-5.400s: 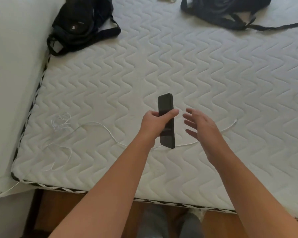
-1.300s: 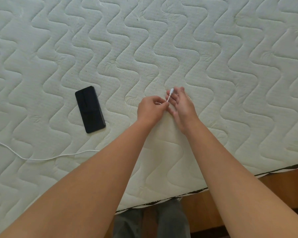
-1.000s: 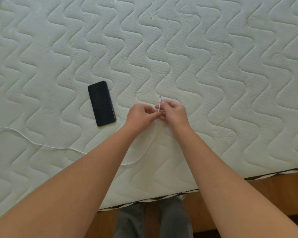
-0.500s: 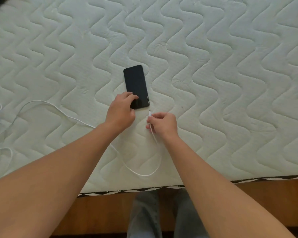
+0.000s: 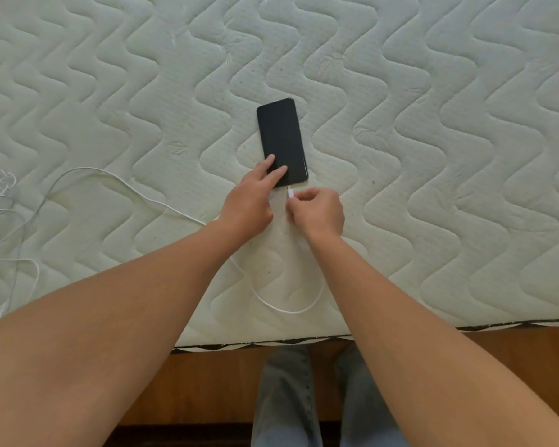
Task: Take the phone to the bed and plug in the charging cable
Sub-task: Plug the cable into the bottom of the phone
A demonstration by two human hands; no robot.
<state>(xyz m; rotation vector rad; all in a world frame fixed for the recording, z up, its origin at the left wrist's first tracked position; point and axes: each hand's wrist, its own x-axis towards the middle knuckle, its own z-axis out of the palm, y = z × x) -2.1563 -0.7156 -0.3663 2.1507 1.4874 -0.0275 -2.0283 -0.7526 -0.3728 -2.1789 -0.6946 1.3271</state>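
A black phone [image 5: 281, 137] lies flat on the white quilted mattress [image 5: 433, 156], screen dark, its long side running away from me. My left hand [image 5: 250, 200] presses two fingers on the phone's near end. My right hand [image 5: 317, 209] pinches the white plug of the charging cable [image 5: 289, 309] right at the phone's bottom edge; the plug tip touches or sits in the port, and I cannot tell which. The cable loops below my hands and trails off to the left.
The cable's slack lies tangled at the mattress's left side [image 5: 0, 195]. The mattress's near edge [image 5: 271, 343] has a black-and-white trim. Below it are a wooden floor [image 5: 207, 382] and my legs in grey trousers [image 5: 288, 398].
My right hand has brought the plug up to the phone's bottom edge. My left fingers have slid further onto the screen. The view has shifted so the phone sits more central.
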